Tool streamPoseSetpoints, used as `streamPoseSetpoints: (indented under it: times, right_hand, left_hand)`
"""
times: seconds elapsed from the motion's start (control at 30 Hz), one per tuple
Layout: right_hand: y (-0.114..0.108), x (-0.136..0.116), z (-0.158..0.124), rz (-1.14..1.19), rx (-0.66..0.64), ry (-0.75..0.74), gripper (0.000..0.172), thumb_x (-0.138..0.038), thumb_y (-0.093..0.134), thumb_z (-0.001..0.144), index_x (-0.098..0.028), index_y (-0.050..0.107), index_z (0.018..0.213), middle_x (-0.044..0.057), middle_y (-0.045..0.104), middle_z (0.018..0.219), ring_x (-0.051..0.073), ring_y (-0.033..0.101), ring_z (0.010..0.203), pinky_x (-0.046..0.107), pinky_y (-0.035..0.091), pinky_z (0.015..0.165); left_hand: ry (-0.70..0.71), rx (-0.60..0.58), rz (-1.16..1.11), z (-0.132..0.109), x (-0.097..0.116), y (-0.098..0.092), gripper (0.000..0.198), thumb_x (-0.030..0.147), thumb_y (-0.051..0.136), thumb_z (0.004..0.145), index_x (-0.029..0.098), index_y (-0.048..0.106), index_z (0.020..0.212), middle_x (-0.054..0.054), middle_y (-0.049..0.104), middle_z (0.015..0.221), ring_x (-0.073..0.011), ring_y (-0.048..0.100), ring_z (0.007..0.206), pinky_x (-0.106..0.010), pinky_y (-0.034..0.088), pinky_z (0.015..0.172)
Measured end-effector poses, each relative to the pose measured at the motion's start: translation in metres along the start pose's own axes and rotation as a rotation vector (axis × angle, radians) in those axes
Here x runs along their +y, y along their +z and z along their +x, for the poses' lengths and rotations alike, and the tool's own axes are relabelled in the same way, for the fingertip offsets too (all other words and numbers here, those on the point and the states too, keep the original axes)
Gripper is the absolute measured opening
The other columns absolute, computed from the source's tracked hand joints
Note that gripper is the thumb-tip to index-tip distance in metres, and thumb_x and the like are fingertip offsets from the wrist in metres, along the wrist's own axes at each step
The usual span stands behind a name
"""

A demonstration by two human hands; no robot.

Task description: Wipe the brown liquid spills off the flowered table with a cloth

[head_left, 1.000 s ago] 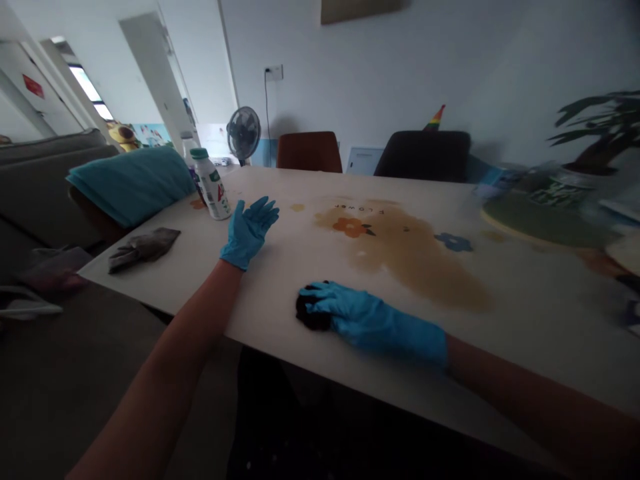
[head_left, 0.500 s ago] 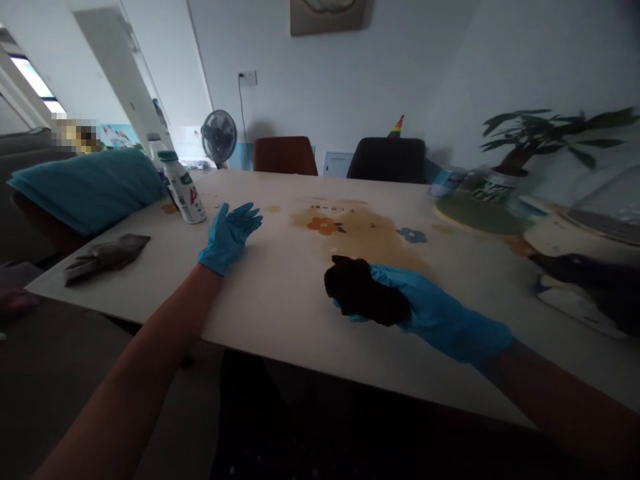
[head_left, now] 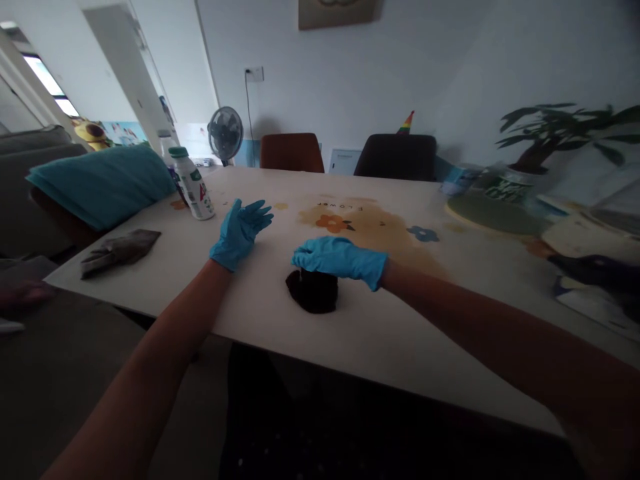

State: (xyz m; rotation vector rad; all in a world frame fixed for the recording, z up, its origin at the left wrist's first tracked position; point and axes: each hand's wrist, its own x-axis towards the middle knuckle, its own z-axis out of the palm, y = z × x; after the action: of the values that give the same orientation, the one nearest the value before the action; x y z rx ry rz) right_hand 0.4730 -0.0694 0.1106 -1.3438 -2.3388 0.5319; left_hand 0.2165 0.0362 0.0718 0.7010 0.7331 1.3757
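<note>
My right hand (head_left: 337,258), in a blue glove, is palm-down over the middle of the table with its fingers curled together. Directly beneath and in front of it is a crumpled black cloth (head_left: 314,292), its upper edge gripped under the fingers. Whether the cloth rests on the tabletop is hard to see in the dim light. My left hand (head_left: 239,232), gloved in blue too, is held palm-up with fingers spread and nothing in it. It is near a white bottle with a green cap (head_left: 194,187). The white table (head_left: 270,307) has a printed flower pattern.
A grey-brown cloth (head_left: 120,252) lies at the table's left. Behind the white bottle stands a second bottle (head_left: 167,150). A potted plant (head_left: 517,177) and a green round mat (head_left: 493,212) are at the right. Two chairs (head_left: 293,152) and a fan (head_left: 225,133) are beyond.
My right hand has swung left and turned palm-down, bringing the black cloth lower and toward the table's middle. My left hand keeps its palm-up pose. The view has shifted slightly.
</note>
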Motion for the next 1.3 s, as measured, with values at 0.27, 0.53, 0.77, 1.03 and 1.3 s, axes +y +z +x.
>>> streamPoseSetpoints:
  times: [0.27,0.53,0.77,1.03,1.3]
  right_hand:
    - [0.046,0.000,0.014,0.100,0.191,0.120,0.073,-0.049,0.049,0.121,-0.025,0.043,0.190,0.011,0.053,0.188,0.037,0.047,0.177,0.067,0.039,0.147]
    - [0.058,0.002,-0.031,-0.056,-0.089,-0.012,0.094,-0.065,0.077,0.108,-0.023,0.050,0.187,0.017,0.031,0.198,0.047,0.030,0.183,0.071,0.028,0.150]
    - [0.061,-0.008,-0.064,-0.115,-0.148,-0.026,0.076,-0.051,0.065,0.116,-0.022,0.055,0.185,0.011,0.037,0.195,0.044,0.032,0.183,0.068,0.026,0.152]
    - [0.061,0.021,-0.065,-0.157,-0.123,-0.089,0.075,-0.046,0.058,0.117,-0.023,0.050,0.188,0.012,0.040,0.193,0.042,0.040,0.180,0.069,0.030,0.150]
    - [0.056,0.050,0.086,-0.193,-0.081,0.052,0.077,-0.049,0.059,0.116,-0.018,0.053,0.186,0.017,0.046,0.191,0.041,0.043,0.179,0.061,0.033,0.149]
  left_hand:
    - [0.008,-0.047,0.031,0.003,-0.002,0.001,0.066,0.048,0.034,0.128,0.003,0.078,0.149,-0.023,0.089,0.117,-0.0342,0.085,0.119,-0.055,0.054,0.130]
    - [-0.001,-0.066,0.010,0.006,-0.003,-0.004,0.061,0.050,0.040,0.127,0.008,0.084,0.134,-0.022,0.089,0.117,-0.0312,0.088,0.107,-0.051,0.057,0.126]
    - [0.015,-0.053,-0.006,0.007,-0.004,-0.006,0.054,0.052,0.051,0.123,0.010,0.083,0.134,-0.022,0.088,0.122,-0.0328,0.088,0.113,-0.053,0.056,0.126]
    - [0.188,0.116,0.149,0.011,-0.019,-0.004,0.028,0.039,0.061,0.118,0.017,0.078,0.125,-0.018,0.087,0.124,-0.0276,0.082,0.113,-0.046,0.057,0.120]
    - [0.328,0.206,0.140,0.014,-0.034,-0.015,0.030,0.038,0.078,0.094,0.026,0.072,0.120,-0.012,0.082,0.130,-0.0278,0.079,0.115,-0.045,0.059,0.111]
